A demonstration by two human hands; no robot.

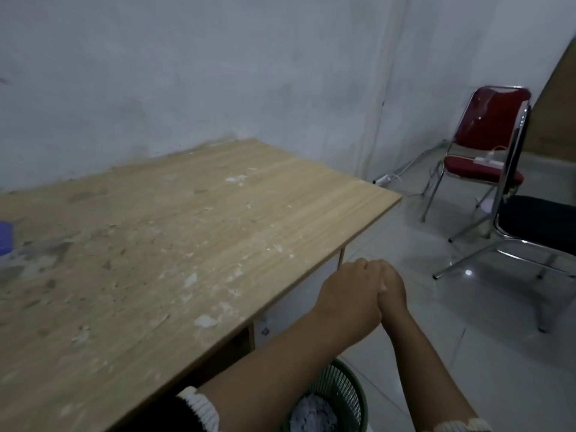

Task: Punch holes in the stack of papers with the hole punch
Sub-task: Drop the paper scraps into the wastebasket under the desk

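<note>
Bin: dark green mesh wastebasket (341, 397) with crumpled paper, below both forearms.
Hands: left hand (349, 297) and right hand (393, 288) pressed together beyond table edge; grip unclear.
Table: scuffed light wooden tabletop (187, 238), left of hands.
Chair: red padded metal-framed chair (486, 145), far right.
Task items: papers, punch unseen.

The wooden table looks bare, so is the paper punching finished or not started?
Can't tell which. Neither papers nor a hole punch show on the worn wooden table. The left hand and right hand press together beyond its edge, holding nothing visible. The green mesh wastebasket holds white scraps. Any punching left needs both items found first.
</note>
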